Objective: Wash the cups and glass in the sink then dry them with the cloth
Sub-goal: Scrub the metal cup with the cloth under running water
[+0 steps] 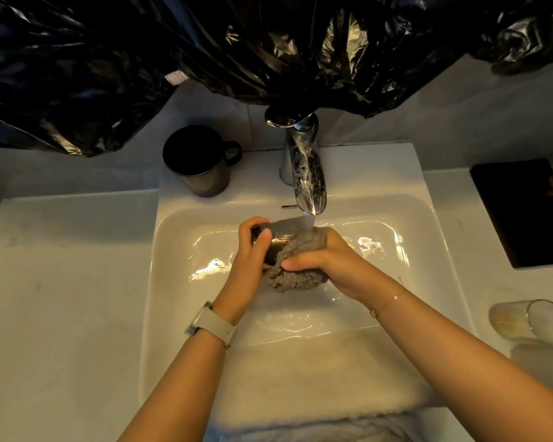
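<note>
Over the sink [160,282], under running water from the tap [307,180], a dark cup [262,242] is gripped by the left hand [253,260]; a grey cloth [296,269] is clutched around it by the right hand [326,266]. 1 black mug [200,162] stands on the rim; 1 glass [530,320] lies tipped on the right counter.

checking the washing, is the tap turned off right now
No, water runs from the tap onto the cloth held over the sink.

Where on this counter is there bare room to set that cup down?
The widest bare patch is the white counter left of the sink, in front of the dark mug. The right side is crowded: a tipped glass and a black tray.
</note>
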{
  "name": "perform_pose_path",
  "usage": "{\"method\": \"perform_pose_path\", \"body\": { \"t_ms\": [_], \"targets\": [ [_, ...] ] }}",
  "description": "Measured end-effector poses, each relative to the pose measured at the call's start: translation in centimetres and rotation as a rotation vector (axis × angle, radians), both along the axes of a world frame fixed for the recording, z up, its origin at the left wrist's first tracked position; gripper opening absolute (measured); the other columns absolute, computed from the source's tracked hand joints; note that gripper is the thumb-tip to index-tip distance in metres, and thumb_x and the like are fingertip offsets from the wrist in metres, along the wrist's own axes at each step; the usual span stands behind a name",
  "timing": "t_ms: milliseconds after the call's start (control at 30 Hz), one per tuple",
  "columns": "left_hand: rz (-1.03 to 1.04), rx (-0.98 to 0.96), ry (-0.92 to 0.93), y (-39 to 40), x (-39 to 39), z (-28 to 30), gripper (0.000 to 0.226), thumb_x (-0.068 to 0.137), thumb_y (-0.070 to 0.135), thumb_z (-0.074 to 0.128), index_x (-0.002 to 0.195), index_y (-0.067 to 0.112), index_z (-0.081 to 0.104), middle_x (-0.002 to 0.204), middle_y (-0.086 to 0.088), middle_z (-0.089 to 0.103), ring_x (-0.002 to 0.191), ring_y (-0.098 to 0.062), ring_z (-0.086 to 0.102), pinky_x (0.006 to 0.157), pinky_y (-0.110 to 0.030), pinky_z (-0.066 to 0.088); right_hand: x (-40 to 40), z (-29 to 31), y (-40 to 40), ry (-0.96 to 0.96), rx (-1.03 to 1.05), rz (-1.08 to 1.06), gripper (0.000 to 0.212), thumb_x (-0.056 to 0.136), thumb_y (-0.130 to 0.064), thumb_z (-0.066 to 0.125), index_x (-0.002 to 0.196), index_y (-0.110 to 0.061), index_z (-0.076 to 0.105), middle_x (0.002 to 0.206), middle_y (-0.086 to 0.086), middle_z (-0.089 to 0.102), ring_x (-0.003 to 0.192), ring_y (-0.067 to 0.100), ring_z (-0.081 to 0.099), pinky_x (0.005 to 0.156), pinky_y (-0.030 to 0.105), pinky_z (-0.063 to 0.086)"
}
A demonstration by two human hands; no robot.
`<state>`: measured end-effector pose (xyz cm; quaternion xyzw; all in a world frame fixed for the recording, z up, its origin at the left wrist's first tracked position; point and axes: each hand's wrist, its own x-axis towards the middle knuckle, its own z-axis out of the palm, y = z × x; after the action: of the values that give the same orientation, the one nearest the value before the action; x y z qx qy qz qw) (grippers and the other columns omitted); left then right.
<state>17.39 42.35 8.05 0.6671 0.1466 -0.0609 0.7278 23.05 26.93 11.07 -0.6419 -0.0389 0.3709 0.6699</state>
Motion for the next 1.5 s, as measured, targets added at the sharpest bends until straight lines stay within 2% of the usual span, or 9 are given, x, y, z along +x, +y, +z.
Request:
{"method": "perform_pose_path", "body": {
  "t_ms": [167,367,567,667,833,1033,1200,1333,1500],
  "targets": [
    [0.009,-0.161,0.292,0.6,1.1,1.1,0.062,0.097,0.066,0.035,0.122,0.017,0.062,0.110,-0.009,0.075,0.103,-0.024,0.071,0.089,-0.042,0.057,-1.2,-0.3,0.3,-0.272,-0.122,0.050,0.033,0.070,0.011,0.078,0.095,-0.009,0.073,0.089,0.010,0.075,0.081,0.015,0.072,0.074,0.027,0.058],
    [-0.045,0.220,-0.103,-0.1,0.2,-0.4,0.023,0.096,0.056,0.042,0.113,0.041,0.046,0.112,0.001,0.060,0.104,-0.016,0.061,0.087,-0.028,0.054,0.3,0.1,-0.3,0.225,0.069,-0.058,0.039,0.071,0.004,0.074,0.110,0.002,0.068,0.100,0.018,0.073,0.092,0.030,0.071,0.078,0.035,0.057],
    [-0.073,-0.358,0.374,0.6,1.3,0.7,0.064,0.097,0.062,0.038,0.130,0.013,0.061,0.123,-0.011,0.070,0.117,-0.028,0.065,0.105,-0.044,0.049,-1.5,-0.6,-0.1,-0.273,-0.204,0.059,0.031,0.071,0.007,0.079,0.099,-0.004,0.074,0.092,0.005,0.075,0.084,0.011,0.072,0.079,0.026,0.057],
    [0.000,-0.187,0.318,0.0,1.2,0.5,0.056,0.099,0.060,0.039,0.126,0.018,0.062,0.116,-0.006,0.073,0.111,-0.021,0.068,0.103,-0.046,0.050,-1.6,-0.4,0.0,-0.204,-0.150,0.031,0.034,0.072,0.007,0.078,0.103,-0.006,0.073,0.096,0.006,0.075,0.090,0.013,0.072,0.082,0.024,0.056],
    [-0.024,0.237,-0.103,-0.8,-0.5,-0.8,0.029,0.093,0.060,0.043,0.114,0.039,0.046,0.111,0.004,0.059,0.101,-0.009,0.061,0.088,-0.028,0.053,-0.4,0.5,-0.6,0.340,0.125,-0.075,0.036,0.074,0.002,0.073,0.110,-0.004,0.070,0.106,0.018,0.072,0.099,0.032,0.070,0.084,0.038,0.058],
    [-0.142,-0.406,0.339,0.4,1.0,0.8,0.063,0.097,0.061,0.041,0.139,0.015,0.054,0.133,-0.013,0.064,0.123,-0.027,0.062,0.105,-0.044,0.047,-1.7,0.4,-0.6,-0.098,-0.122,-0.020,0.026,0.071,0.004,0.080,0.092,-0.010,0.074,0.082,-0.002,0.076,0.080,0.012,0.072,0.072,0.024,0.056],
    [0.028,-0.196,0.176,-0.9,1.0,0.8,0.059,0.092,0.062,0.053,0.131,0.018,0.052,0.123,-0.009,0.068,0.114,-0.025,0.066,0.099,-0.048,0.053,-1.9,0.5,-0.6,-0.152,-0.047,-0.175,0.026,0.070,0.002,0.081,0.094,-0.007,0.073,0.087,0.004,0.077,0.083,0.018,0.073,0.071,0.025,0.057],
    [0.111,0.070,-0.073,-2.0,0.1,1.2,0.027,0.097,0.047,0.053,0.114,0.027,0.047,0.102,0.011,0.065,0.094,-0.002,0.067,0.076,-0.024,0.057,-2.6,0.8,0.1,-0.038,0.098,-0.475,0.035,0.071,-0.014,0.077,0.101,0.001,0.070,0.093,0.012,0.075,0.088,0.024,0.073,0.072,0.030,0.057],
    [0.144,0.312,-0.189,-2.7,-0.9,0.3,0.040,0.089,0.055,0.051,0.120,0.031,0.044,0.114,0.009,0.059,0.105,-0.004,0.061,0.084,-0.020,0.052,-2.8,0.7,1.9,0.156,0.079,-0.769,0.026,0.079,-0.030,0.078,0.091,-0.008,0.073,0.096,0.018,0.074,0.093,0.032,0.071,0.081,0.045,0.059]
  ]
}}
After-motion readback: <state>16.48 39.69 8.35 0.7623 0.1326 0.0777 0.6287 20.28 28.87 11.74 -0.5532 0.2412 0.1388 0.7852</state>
